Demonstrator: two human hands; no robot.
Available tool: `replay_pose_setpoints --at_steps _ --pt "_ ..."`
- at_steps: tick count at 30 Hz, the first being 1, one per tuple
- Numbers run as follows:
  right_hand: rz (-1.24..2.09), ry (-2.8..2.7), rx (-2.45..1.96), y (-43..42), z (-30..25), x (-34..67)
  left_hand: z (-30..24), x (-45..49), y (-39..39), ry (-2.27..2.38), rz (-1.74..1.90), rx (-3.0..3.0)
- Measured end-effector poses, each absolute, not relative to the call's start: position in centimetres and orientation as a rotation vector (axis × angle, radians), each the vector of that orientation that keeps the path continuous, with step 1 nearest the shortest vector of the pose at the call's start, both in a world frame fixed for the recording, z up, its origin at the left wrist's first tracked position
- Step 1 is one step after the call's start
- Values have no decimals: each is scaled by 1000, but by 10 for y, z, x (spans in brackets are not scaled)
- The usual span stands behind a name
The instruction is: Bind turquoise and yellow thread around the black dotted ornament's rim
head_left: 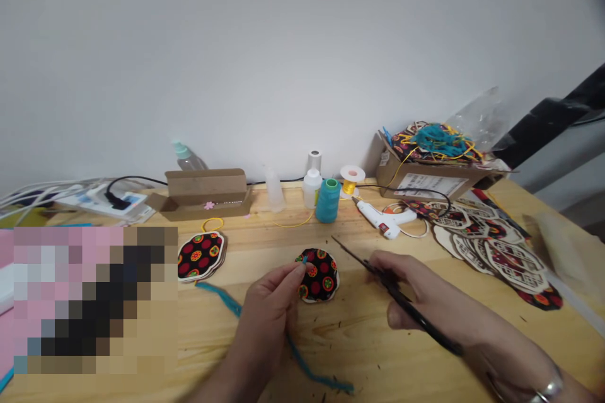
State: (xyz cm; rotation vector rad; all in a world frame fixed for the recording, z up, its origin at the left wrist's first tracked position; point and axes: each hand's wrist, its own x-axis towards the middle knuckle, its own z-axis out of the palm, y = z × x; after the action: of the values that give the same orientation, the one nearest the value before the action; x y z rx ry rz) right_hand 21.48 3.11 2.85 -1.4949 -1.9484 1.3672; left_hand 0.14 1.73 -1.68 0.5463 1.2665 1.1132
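Silver bracelet (552, 385) on the right wrist, at the near edge of the head view. Right hand (416, 293): fingers closed around a black scissors-like tool (423, 320), thin tip directed up and to the left. Left hand (271, 302): apart from the right, thumb and forefinger pinched on a teal strand (305, 259) at the edge of a patterned patch (322, 276). The patch is between the hands, nearer the left; whether it touches the table cannot be told. Left of the left hand, a second patch (201, 255). Beyond both hands, a teal thread cone (327, 203) and a glue gun (382, 219). Right of the right hand, fanned cut-outs (508, 256); behind it, a filled cardboard box (392, 176).
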Motion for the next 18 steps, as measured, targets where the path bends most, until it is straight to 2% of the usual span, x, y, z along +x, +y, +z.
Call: replay_pose_setpoints --at_steps 6,18 --pt "1170 -2242 -1610 33 26 212 -14 3 19 1244 1146 592" --pt "1147 -2390 -1581 37 25 191 -10 0 18 1400 1038 944"
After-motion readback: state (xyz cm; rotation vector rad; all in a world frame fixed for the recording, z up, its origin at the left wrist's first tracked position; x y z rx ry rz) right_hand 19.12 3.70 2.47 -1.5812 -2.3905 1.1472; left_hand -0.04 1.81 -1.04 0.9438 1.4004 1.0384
